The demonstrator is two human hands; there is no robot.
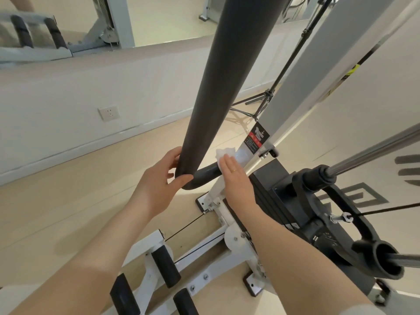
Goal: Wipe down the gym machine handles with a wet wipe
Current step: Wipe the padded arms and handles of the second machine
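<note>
The left hand (162, 178) is gripping the bend of the dark grey handle (205, 92), thumb and fingers curling around it. Just to the right, the right hand (234, 178) is pressing the white wet wipe (223, 153) with straight fingers onto the lower part of the same handle, beside the white machine frame (218, 194).

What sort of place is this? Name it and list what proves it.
Most likely a gym or home workout room. Proof: a weight machine with a black weight stack, a long dark padded handle bar being wiped, black foam rollers on the white frame, and a wall mirror.
</note>
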